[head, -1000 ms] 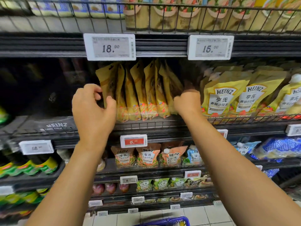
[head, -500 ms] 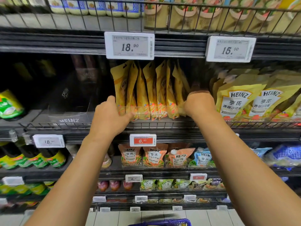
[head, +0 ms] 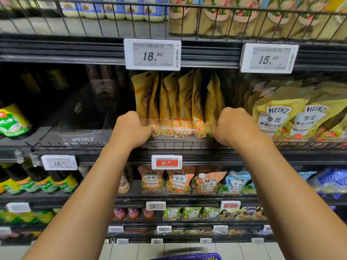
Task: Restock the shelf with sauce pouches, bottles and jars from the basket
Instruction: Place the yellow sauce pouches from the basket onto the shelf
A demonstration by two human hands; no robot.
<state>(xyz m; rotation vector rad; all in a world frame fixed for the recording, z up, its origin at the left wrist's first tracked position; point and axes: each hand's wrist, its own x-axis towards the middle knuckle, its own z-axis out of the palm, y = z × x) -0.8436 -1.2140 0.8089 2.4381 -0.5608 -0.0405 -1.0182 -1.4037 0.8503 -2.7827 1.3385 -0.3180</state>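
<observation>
Several yellow Heinz sauce pouches (head: 178,102) stand edge-on in a row inside a clear plastic tray (head: 180,129) on the middle shelf. My left hand (head: 131,128) grips the tray's left front corner, fingers curled round it. My right hand (head: 232,124) is curled against the right end of the row and holds the last pouches; its fingertips are hidden. The blue basket (head: 187,257) shows only as a rim at the bottom edge.
A low wire rail (head: 187,145) runs along the shelf front. An empty clear Heinz tray (head: 82,132) sits to the left, and more yellow Heinz pouches (head: 293,117) lean to the right. Price tags (head: 153,54) hang above; the lower shelves hold pouches and bottles.
My left hand dropped from the top of the leftmost pouch to the tray's front corner and closed on it. My right hand stayed at the row's right end. The view shifted left.
</observation>
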